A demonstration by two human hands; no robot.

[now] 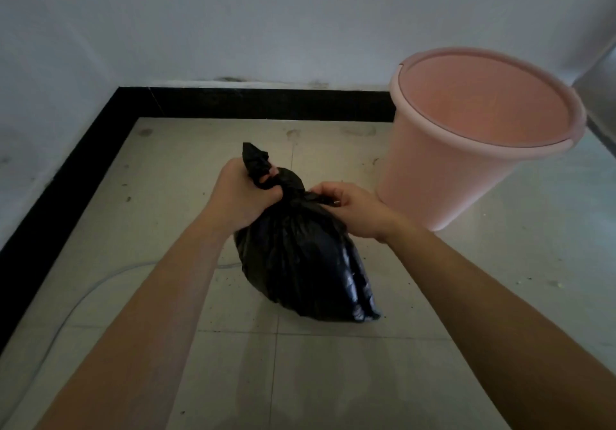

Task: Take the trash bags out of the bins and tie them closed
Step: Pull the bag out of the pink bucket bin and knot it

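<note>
A full black trash bag (300, 256) sits on the tiled floor (333, 363) beside an unlined pink bin (466, 149), its twisted neck gripped in the left hand (240, 193) while the right hand (353, 209) pinches the gathered plastic just beside it, near a white wall (233, 19).

White walls (233, 22), black baseboard (266, 103), tiled floor (333, 363)

black trash bag (300, 256) | full, neck twisted | on floor beside pink bin (433, 176)
</note>
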